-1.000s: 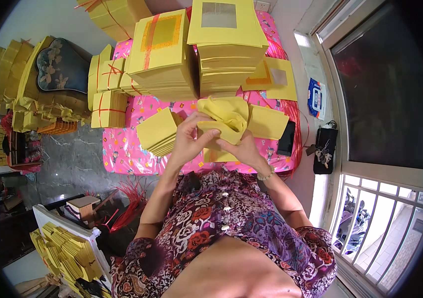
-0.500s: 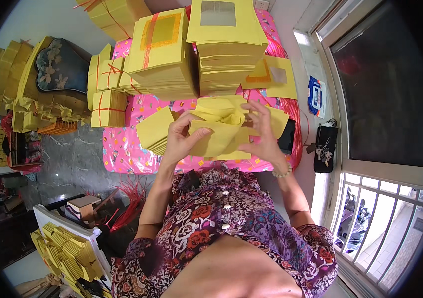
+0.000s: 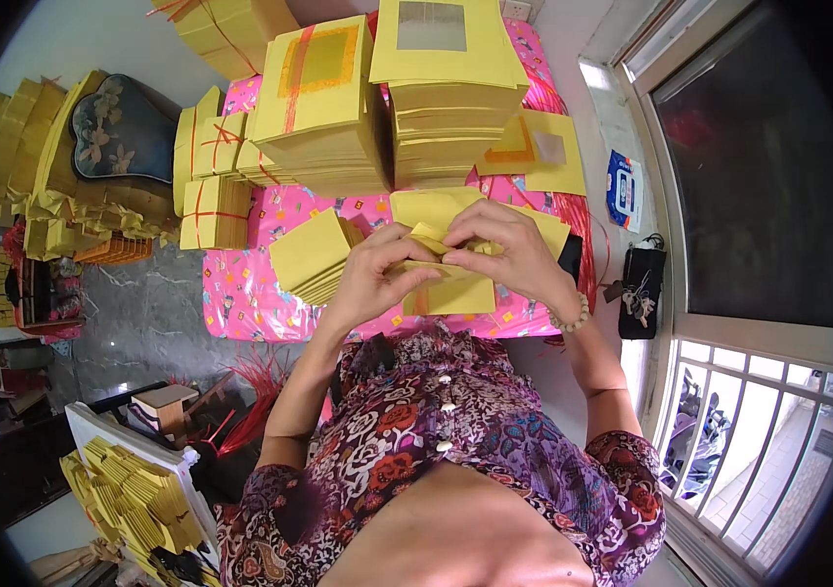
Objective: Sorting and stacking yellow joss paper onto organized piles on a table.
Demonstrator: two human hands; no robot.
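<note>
Between my hands is a folded piece of yellow paper (image 3: 428,238), partly hidden by my fingers. My left hand (image 3: 377,272) grips its left side, thumb toward me. From the right, my right hand (image 3: 506,250) pinches it with fingertips and thumb, close to the left hand's fingers. Under and around the hands lie flat yellow sheets (image 3: 455,298) on a table with a pink patterned cover (image 3: 240,303). A fanned pile of folded yellow paper (image 3: 311,256) rests just left of my left hand.
Beyond my hands stand a tall stack of yellow paper (image 3: 455,117) and a stack tied with red string (image 3: 314,127). Smaller tied bundles (image 3: 214,213) sit at the left. A wipes pack (image 3: 624,191) and a black pouch with keys (image 3: 639,293) lie on the right ledge.
My right hand has moved left and closed on the paper, where its fingers were spread before. The paper, earlier opened out wide, is now smaller and gathered between both hands.
</note>
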